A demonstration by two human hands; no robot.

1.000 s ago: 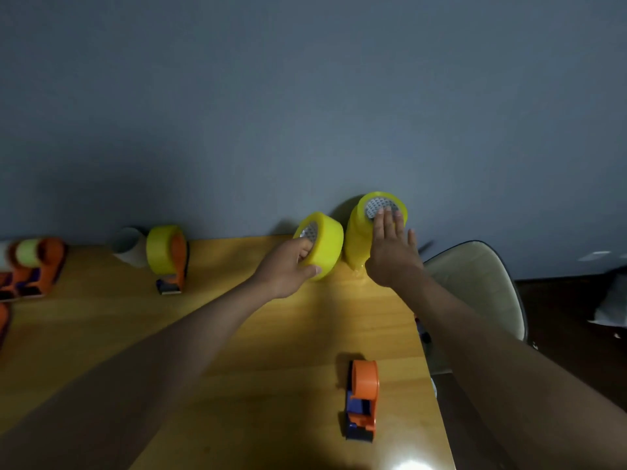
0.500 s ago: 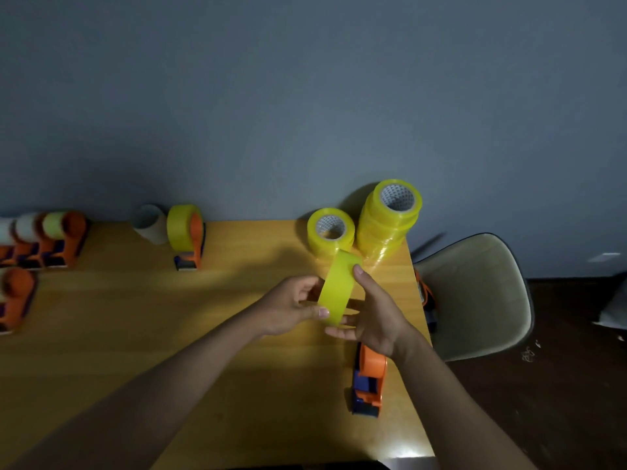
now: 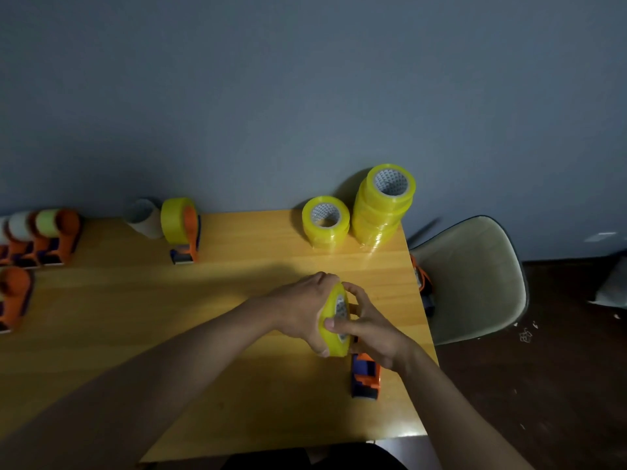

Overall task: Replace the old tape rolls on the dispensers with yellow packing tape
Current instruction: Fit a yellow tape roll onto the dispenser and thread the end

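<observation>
Tape roll (image 3: 334,320) is gripped by left hand (image 3: 302,310) and right hand (image 3: 369,330) above the dispenser (image 3: 365,376); other dispensers (image 3: 51,239) are not yet refilled.

The yellow tape roll (image 3: 334,322) in my grip is looking glossy, translucent plastic; beneath, the bench (image 3: 237,273) is showing smooth varnished wood.
</observation>
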